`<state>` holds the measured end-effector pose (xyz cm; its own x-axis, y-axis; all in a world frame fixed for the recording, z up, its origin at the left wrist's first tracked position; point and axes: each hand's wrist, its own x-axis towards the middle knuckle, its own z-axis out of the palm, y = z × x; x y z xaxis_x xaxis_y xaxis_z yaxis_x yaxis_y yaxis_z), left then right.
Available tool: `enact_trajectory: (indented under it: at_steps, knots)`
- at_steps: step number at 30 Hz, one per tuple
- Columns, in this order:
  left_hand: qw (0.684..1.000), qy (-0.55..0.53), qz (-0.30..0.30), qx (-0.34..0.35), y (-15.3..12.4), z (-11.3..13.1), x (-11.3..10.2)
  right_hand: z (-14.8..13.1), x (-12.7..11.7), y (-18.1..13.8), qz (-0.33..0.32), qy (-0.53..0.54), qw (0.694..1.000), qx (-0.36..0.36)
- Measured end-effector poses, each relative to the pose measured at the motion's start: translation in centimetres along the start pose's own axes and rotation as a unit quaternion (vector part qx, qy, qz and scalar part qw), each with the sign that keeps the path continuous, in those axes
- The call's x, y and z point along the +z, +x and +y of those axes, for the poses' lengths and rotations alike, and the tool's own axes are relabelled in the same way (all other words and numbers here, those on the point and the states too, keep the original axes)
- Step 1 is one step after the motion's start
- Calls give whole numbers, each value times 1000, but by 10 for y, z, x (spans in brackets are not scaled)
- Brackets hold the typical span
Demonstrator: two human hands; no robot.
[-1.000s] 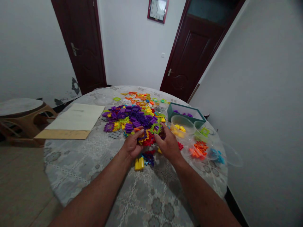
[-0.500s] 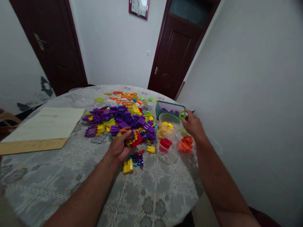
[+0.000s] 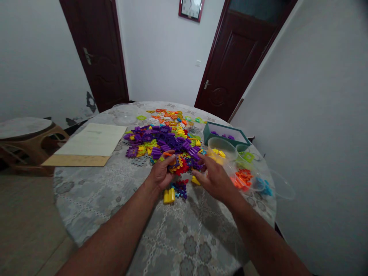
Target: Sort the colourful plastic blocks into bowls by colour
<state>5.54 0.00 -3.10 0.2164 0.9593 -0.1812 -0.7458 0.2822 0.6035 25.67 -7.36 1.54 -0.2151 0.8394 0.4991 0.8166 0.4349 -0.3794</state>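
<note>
My left hand (image 3: 161, 173) is closed around a small bunch of plastic building pieces (image 3: 180, 165), with orange, yellow and red showing. My right hand (image 3: 217, 179) is empty, its fingers apart, reaching toward that bunch. Just by its fingertips lies a yellow piece (image 3: 196, 180). Beyond both hands spreads a mixed pile of building pieces (image 3: 166, 140), mostly purple. A yellow ridged block (image 3: 169, 196) and some purple, blue and red pieces (image 3: 181, 188) rest on the cloth below my left hand.
On the right stand a clear tub (image 3: 222, 143) with yellow pieces, a green open box (image 3: 226, 132) with purple ones, and groups of orange (image 3: 243, 177), green (image 3: 247, 156) and blue pieces (image 3: 266, 188). A pale board (image 3: 94, 138) lies left; a stool (image 3: 25, 128) stands beyond.
My right hand has come back left from above the containers, and the green piece it held is out of its grip. My left hand keeps its bunch. The view has turned left.
</note>
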Motion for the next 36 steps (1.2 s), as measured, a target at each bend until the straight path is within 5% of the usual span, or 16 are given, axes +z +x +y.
enact_trajectory:
  at_steps: [5,11,18,29,36]
  knots:
    - [1000,-3,-19,13,1,-2,-3,-28,42,-8,8,-66,997,-25]
    - [1000,-12,-24,10,0,-1,-2,-23,38,0,-28,-116,993,-20]
    - [1000,-14,-25,-2,-1,-1,0,-15,37,-1,27,-87,995,-32]
    - [1000,22,-12,-15,0,4,2,2,-32,1,45,-15,994,96]
    - [999,41,-12,-24,-3,7,5,48,-84,-9,86,-71,975,191]
